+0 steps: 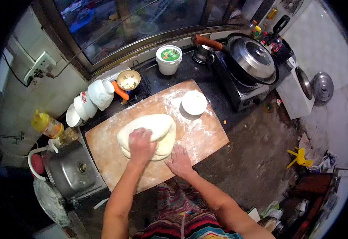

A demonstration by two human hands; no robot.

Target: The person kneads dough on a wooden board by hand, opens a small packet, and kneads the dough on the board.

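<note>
A large, pale, folded lump of dough [164, 129] rests on a floured wooden board [106, 159]. My left hand [141, 144] is on top of the dough with its fingers curled into it. Flat on the board at the dough's lower right edge lies my right hand [180, 161], fingers spread, its fingertips beside the dough. A white bowl of flour [194, 102] stands at the board's upper right, with loose flour scattered around it.
Left of the board are a steel sink [70, 169], stacked white bowls [87, 105] and a yellow bottle [46, 125]. Behind it stand a small bowl [128, 80] and a lidded white tub [168, 63]. A covered wok [253, 59] sits on the stove [241, 97] at right.
</note>
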